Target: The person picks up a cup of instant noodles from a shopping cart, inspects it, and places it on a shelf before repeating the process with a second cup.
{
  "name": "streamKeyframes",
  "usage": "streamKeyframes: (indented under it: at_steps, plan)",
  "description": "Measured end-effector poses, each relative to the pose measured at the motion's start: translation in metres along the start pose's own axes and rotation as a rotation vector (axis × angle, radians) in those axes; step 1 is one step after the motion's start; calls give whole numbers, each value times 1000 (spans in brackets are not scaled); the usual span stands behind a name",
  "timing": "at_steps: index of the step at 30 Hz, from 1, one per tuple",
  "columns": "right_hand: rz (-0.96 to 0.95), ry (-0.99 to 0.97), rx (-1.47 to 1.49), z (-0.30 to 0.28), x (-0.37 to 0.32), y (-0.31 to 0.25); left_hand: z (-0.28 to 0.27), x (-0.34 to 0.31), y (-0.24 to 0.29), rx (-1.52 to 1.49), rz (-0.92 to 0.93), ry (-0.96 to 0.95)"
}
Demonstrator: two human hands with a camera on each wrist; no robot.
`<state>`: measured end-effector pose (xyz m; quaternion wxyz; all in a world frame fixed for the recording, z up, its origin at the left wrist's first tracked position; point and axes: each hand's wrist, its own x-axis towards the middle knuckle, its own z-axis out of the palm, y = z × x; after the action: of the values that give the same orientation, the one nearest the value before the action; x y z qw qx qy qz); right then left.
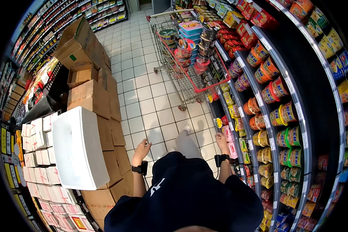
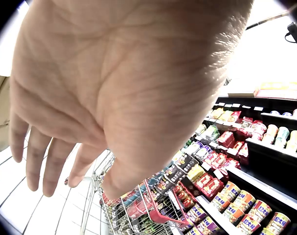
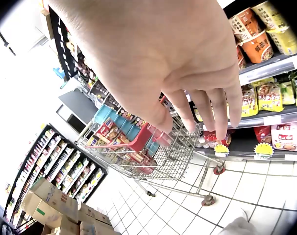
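Note:
My left hand hangs in front of the body beside the cardboard boxes, its fingers loosely extended and holding nothing. In the left wrist view, the palm of the left hand fills the upper part, fingers pointing down. My right hand hangs near the lower snack shelves, also holding nothing; its relaxed fingers show in the right wrist view below the back of the hand. A shopping cart with a red handle stands ahead, apart from both hands. Inside are stacked noodle tubs and blue containers with pink lids.
Shelves with instant noodle tubs and bagged snacks line the right. Cardboard boxes, a white foam box and stacked white packages stand at the left. A tiled aisle floor runs between them.

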<state>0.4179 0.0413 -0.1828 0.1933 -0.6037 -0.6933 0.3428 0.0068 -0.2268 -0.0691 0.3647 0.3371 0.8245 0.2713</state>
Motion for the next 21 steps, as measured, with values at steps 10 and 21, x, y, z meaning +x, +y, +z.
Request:
streamKeyframes:
  at_steps: [10,21]
  plan:
    - [-14,-183,90,47,89,-47,-33,63,47,-81,-63,38]
    - [-71,-202,116,44,234,-115,-52,180,115,-2,50,128]
